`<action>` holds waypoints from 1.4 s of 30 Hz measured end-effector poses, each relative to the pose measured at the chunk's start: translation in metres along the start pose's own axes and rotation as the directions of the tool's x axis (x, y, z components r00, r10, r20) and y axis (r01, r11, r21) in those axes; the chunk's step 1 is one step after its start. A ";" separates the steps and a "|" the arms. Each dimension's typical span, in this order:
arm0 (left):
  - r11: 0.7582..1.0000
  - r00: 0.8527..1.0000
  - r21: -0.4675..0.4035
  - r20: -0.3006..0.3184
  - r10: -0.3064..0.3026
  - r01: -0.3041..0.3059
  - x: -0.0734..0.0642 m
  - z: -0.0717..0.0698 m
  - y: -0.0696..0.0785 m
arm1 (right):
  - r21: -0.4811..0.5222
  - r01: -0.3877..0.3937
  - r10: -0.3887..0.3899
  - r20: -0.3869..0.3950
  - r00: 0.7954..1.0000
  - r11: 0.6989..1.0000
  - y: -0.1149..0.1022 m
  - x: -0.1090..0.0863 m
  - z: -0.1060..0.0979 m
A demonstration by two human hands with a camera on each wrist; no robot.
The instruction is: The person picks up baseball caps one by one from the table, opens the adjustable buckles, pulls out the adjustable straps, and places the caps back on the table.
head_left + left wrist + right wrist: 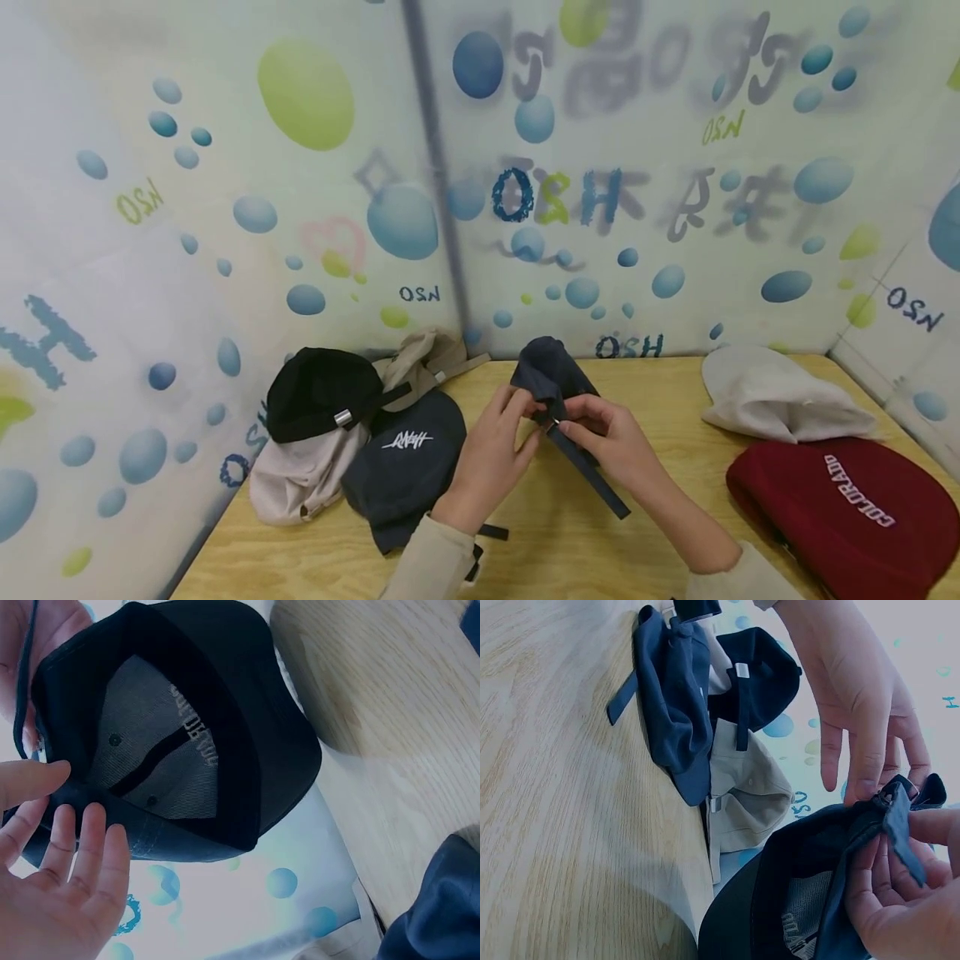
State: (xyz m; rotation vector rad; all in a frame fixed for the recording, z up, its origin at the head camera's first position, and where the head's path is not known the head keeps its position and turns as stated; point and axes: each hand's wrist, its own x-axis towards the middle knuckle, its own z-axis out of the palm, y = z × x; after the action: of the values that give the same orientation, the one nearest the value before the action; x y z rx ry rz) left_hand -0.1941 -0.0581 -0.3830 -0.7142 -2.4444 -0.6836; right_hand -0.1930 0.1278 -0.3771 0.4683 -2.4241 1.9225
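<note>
A dark navy cap [551, 371] is held up above the table by both hands, its hollow inside facing the left wrist camera. Light lettering shows through from the crown, and its brim [289, 742] points away from the hands. The left hand [491, 454] pinches the back edge of the cap between thumb and fingers. The right hand [611, 433] grips the strap [588, 471] by the small metal buckle [554, 423], and the strap's loose end hangs down below. Fingers hide part of the buckle.
Left on the wooden table [645, 550] lie a black cap [322, 392], a beige cap [420, 367], a pale cap [300, 479] and a navy cap with white lettering [408, 458]. At right are a cream cap [787, 396] and a dark red cap [840, 508]. A patterned curtain [645, 275] stands behind.
</note>
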 end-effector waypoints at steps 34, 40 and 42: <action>0.987 0.986 0.013 -0.047 -0.157 0.158 0.000 0.002 -0.002 | -0.004 0.049 -0.048 0.092 0.995 0.999 0.001 -0.002 -0.002; 0.946 0.969 -0.213 0.038 -0.242 0.245 0.000 0.001 -0.004 | 0.009 0.041 -0.041 0.090 0.995 0.999 0.001 -0.002 0.000; 0.895 0.958 -0.342 0.093 -0.272 0.287 0.000 0.000 -0.004 | 0.019 0.037 -0.038 0.088 0.995 0.999 0.001 -0.002 0.000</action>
State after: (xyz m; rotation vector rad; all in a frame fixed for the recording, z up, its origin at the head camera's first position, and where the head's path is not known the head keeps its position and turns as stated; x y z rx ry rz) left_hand -0.1961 -0.0613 -0.3843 -0.5093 -2.5170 -1.2567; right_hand -0.1912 0.1288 -0.3779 0.6074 -2.4334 1.9497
